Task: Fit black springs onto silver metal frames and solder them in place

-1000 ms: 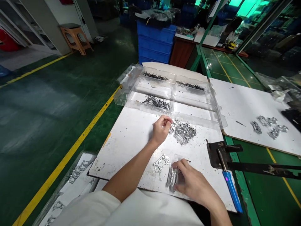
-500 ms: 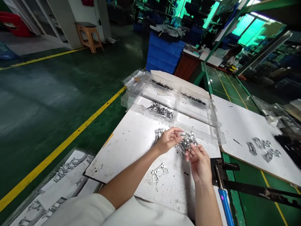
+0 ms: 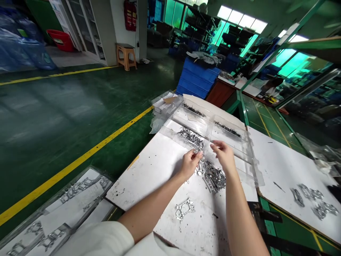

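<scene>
My left hand is closed on a silver metal frame, an openwork casting, held just short of the clear divided tray. My right hand is raised beside it, over the tray's near edge. Its thumb and fingertips are drawn together; whatever is between them is too small to make out. Below the hands lies a pile of dark and silver metal parts. Nearer to me, a single silver frame rests flat on the white board.
The clear plastic tray holds small black parts in several compartments. More silver castings lie on the right-hand board. At lower left, bins hold frames between paper sheets. Blue crates stand behind the table.
My hands have moved apart; the left holds a silver frame to the left of the pile and the right has risen toward the tray. The camera view has tilted upward and shifted left.
</scene>
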Demonstrator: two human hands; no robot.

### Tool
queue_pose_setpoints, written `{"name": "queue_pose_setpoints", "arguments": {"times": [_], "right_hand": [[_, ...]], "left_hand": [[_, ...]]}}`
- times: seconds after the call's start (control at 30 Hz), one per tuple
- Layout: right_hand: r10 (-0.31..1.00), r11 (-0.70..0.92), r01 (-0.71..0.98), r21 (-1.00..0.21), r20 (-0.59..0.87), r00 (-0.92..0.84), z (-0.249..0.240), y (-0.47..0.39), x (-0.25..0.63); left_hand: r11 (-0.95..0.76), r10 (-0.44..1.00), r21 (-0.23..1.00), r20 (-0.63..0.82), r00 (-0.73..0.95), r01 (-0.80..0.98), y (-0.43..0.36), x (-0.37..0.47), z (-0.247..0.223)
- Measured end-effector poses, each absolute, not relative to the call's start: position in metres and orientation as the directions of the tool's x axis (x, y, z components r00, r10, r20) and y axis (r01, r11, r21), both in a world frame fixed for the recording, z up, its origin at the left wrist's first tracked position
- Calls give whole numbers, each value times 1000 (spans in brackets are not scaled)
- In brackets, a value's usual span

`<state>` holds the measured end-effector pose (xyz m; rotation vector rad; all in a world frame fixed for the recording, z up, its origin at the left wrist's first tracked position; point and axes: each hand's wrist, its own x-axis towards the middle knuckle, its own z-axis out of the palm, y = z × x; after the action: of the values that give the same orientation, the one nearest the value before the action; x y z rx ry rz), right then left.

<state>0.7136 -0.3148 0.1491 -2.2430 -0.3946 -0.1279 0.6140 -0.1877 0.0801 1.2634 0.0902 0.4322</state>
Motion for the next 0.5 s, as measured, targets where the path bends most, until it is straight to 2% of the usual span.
{"name": "queue_pose_setpoints", "arguments": {"times": [0.07, 0.17, 0.33, 0.5], "right_hand": [[417, -832, 436, -342, 132, 899, 154, -290, 739], [482, -861, 482, -162, 43, 875, 157, -260, 763], [503, -863, 498, -87, -55, 862, 154, -248, 775], [517, -853, 509, -118, -52, 854, 150, -258, 778]], "left_hand": [[204, 349, 945, 174, 921, -256, -189, 613, 77], [173, 327, 951, 192, 925, -258, -192, 611, 74], [251, 301, 927, 198, 933, -277, -191, 610, 77], [376, 289, 888, 158, 944, -264, -192, 613, 79]]}}
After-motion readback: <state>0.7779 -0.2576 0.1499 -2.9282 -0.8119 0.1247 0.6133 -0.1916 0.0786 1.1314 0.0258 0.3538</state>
